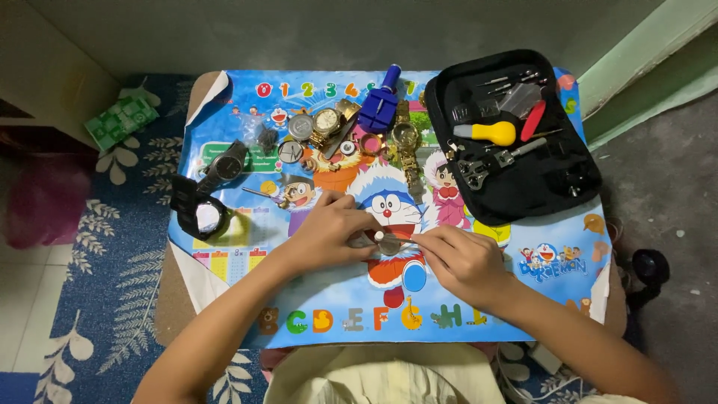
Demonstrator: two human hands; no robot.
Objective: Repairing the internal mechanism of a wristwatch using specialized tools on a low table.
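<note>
Centrally, a small round metal watch part (387, 243), silver-grey and disc-shaped, sits low over the cartoon mat (314, 284) between the two hands. Whether it rests on the mat or is lifted slightly, I cannot tell.

Left hand (329, 236): fingers curled in, fingertips pinching the left edge of the part; grip closed on it. Right hand (464, 262): thumb and forefinger extended to the right edge of the same part; contact appears made, grip closed on it as well. What the fingertips do at the rim is too small to resolve.

Handling judgement: the part looks light, rigid, smooth-faced, so likely slippery under bare fingertips. Thin metal and any glass face would scratch or mark easily. Best hold is by the rim, opposing fingertips at the edge, as both hands do now; avoid pressing on the flat face.

Outward: above the hands lies a cluster of watch pieces — a gold-toned wristwatch (327, 121), a gold bracelet watch (406, 142), loose round cases and backs. A blue link-removal tool (380, 101) stands near the top edge. At left, a dark wristwatch (226, 164) and a black-framed loupe (200, 213). At right, an open black tool case (523, 187) holds a yellow-handled tool (490, 133), a red-handled piece and small metal tools. The mat covers a low surface (168, 299) over a blue leaf-patterned rug (112, 262).
</note>
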